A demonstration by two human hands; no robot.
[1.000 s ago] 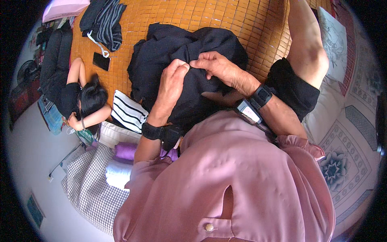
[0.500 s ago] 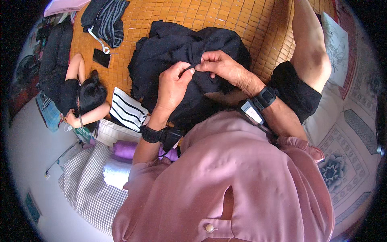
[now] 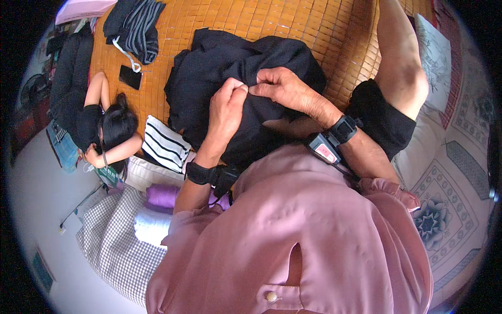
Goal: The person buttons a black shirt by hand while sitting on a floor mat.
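A bunched black cloth garment [image 3: 209, 63] lies spread over my lap and the mat; its exact kind does not show. Above its middle, my left hand [image 3: 228, 104] is closed in a pinch on the fabric. My right hand [image 3: 285, 89] pinches the same garment just beside it, thumb and index finger almost touching the left fingertips. Whatever small fold or edge sits between the fingers is hidden by them. Both wrists wear black bands, and a small boxy device [image 3: 324, 149] is strapped to the right forearm.
Underneath is a tan tile mat [image 3: 334, 36]. On the left lie dark striped clothing [image 3: 138, 31], a black phone [image 3: 130, 77], a striped cloth [image 3: 163, 144], a purple roll [image 3: 163, 196] and a checked cloth [image 3: 117, 235]. Another person [image 3: 117, 123] lies at the far left.
My left fingers have curled tighter, and its thumb has turned in. The right hand has shifted slightly left, still pinching the black fabric.
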